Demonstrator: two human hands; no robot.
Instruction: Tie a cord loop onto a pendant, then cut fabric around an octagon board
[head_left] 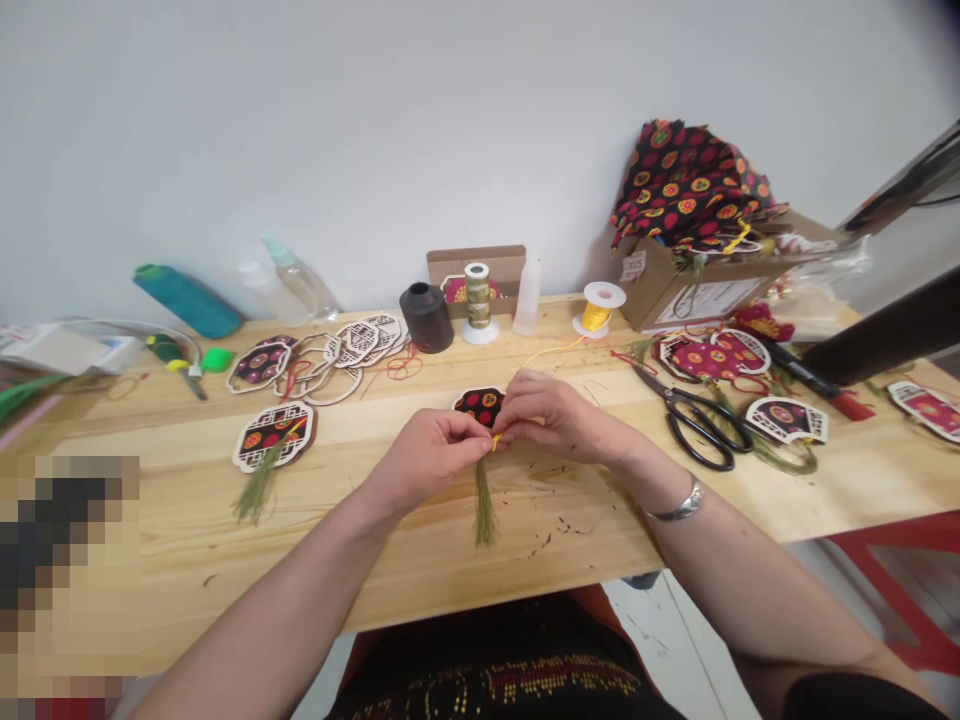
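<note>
My left hand and my right hand meet at the middle of the table, fingertips pinched together. Between them is a yellow cord, whose strand runs back to a white spool of yellow cord. Just behind my fingers lies a black fabric ornament with red dots and a pale rim, partly covered by my right hand. An olive-green tassel hangs down toward me below my fingers. The knot itself is too small to make out.
Black-handled scissors lie right of my right hand. A finished-looking tasselled ornament lies at left, near wooden lattice frames. Behind stand a black thread cone, a gold thread spool and a cardboard box heaped with fabric.
</note>
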